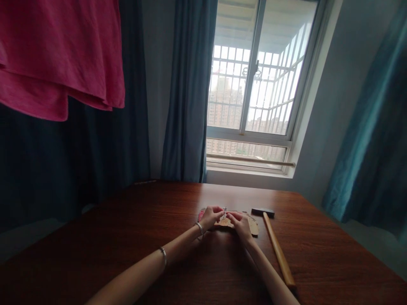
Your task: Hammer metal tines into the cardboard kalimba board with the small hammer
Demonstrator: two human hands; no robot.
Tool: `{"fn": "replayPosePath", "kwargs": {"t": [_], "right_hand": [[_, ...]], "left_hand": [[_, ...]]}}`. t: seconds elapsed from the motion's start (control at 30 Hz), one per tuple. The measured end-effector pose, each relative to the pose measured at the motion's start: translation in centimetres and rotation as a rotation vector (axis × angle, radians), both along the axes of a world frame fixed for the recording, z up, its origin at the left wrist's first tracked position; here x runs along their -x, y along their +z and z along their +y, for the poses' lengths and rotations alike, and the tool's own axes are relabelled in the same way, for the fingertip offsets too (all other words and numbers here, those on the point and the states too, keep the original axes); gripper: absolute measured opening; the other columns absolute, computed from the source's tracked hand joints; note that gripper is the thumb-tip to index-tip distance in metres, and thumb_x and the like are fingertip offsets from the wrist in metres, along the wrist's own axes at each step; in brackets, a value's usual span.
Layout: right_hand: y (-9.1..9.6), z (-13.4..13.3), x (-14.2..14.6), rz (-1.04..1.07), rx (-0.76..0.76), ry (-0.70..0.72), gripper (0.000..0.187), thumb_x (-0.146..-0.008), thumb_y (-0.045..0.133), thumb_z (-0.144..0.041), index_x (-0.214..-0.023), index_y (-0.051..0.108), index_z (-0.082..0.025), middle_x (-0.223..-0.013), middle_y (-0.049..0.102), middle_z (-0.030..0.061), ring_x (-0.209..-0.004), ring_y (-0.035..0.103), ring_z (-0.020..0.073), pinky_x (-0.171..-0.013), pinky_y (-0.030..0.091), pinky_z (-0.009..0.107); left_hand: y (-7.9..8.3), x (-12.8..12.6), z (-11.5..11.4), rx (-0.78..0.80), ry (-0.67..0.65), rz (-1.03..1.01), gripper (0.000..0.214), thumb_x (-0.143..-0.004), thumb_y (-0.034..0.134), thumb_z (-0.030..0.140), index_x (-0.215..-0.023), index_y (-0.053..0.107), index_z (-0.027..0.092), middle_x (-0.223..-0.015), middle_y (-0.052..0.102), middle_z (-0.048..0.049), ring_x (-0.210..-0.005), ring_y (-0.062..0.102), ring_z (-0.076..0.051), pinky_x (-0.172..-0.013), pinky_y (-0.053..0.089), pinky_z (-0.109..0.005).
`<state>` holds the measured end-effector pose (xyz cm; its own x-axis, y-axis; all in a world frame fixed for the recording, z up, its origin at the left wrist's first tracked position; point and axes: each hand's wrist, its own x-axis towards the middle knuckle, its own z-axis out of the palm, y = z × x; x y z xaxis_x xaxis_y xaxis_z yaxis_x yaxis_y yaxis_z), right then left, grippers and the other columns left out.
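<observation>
My left hand [212,216] and my right hand [241,225] are close together over the far middle of the table, fingers closed in pinches. A small, thin, shiny metal piece [225,211] stands up between the fingertips, seemingly in my left hand's grip; its kind is too small to tell. What my right fingers hold is hidden. Beneath both hands lies a tan, cardboard-like piece [254,228] with a notched or lined upper edge. Several tiny light bits [224,221] show on it. At its left a red patterned item [201,214] is partly covered by my left hand.
A hammer with a black head [262,212] and long wooden handle [278,250] lies right of my right arm on the brown wooden table [143,250]. Behind stand a barred window [251,84] and blue curtains [187,93]. A pink cloth [63,55] hangs at upper left.
</observation>
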<state>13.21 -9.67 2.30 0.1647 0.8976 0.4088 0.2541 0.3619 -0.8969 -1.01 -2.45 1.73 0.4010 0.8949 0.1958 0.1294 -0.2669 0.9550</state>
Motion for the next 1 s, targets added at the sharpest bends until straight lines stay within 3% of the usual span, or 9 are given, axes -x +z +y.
{"fn": "replayPosePath", "kwargs": {"t": [0.2, 0.5, 0.7, 0.9, 1.0], "right_hand": [[-0.1, 0.2, -0.4, 0.029, 0.023, 0.004, 0.033, -0.069, 0.06, -0.045, -0.081, 0.073, -0.017, -0.082, 0.071, 0.0084, -0.078, 0.063, 0.0237, -0.066, 0.05, 0.031], [-0.9, 0.8, -0.8, 0.062, 0.086, -0.026, 0.041, -0.065, 0.062, -0.052, -0.082, 0.073, -0.016, -0.081, 0.071, 0.0088, -0.069, 0.064, 0.0225, -0.056, 0.051, 0.028], [-1.2, 1.2, -1.4, -0.026, 0.023, -0.002, 0.032, -0.067, 0.062, -0.047, -0.079, 0.073, -0.019, -0.079, 0.072, 0.0075, -0.076, 0.065, 0.0228, -0.069, 0.05, 0.031], [-1.1, 1.5, -1.9, 0.059, 0.013, -0.027, 0.034, -0.066, 0.062, -0.046, -0.08, 0.073, -0.017, -0.08, 0.072, 0.0092, -0.079, 0.066, 0.0246, -0.073, 0.05, 0.033], [-1.2, 2.0, -2.6, 0.038, 0.012, -0.111, 0.036, -0.068, 0.059, -0.047, -0.08, 0.072, -0.015, -0.078, 0.072, 0.0094, -0.078, 0.066, 0.0243, -0.072, 0.051, 0.032]], "left_hand": [[-1.0, -0.7, -0.1, -0.036, -0.024, -0.037, 0.036, -0.065, 0.06, 0.047, -0.071, 0.064, 0.012, -0.057, 0.057, 0.0011, -0.048, 0.047, -0.008, -0.047, 0.038, -0.019], [-0.5, -0.7, -0.9, -0.085, -0.051, 0.032, 0.036, -0.067, 0.059, 0.046, -0.077, 0.066, 0.012, -0.063, 0.062, -0.0021, -0.051, 0.05, -0.01, -0.048, 0.039, -0.019], [-0.6, -0.6, -0.9, -0.204, -0.059, 0.084, 0.031, -0.069, 0.058, 0.042, -0.078, 0.069, 0.015, -0.071, 0.067, -0.0039, -0.062, 0.057, -0.014, -0.054, 0.042, -0.02], [1.1, 0.0, -0.1, -0.302, -0.06, 0.148, 0.029, -0.07, 0.057, 0.04, -0.072, 0.07, 0.014, -0.064, 0.066, -0.0034, -0.061, 0.056, -0.014, -0.055, 0.04, -0.021], [2.2, 0.1, 1.3, -0.249, 0.038, 0.034, 0.029, -0.071, 0.055, 0.037, -0.075, 0.069, 0.012, -0.066, 0.065, -0.0047, -0.058, 0.055, -0.013, -0.053, 0.04, -0.021]]}}
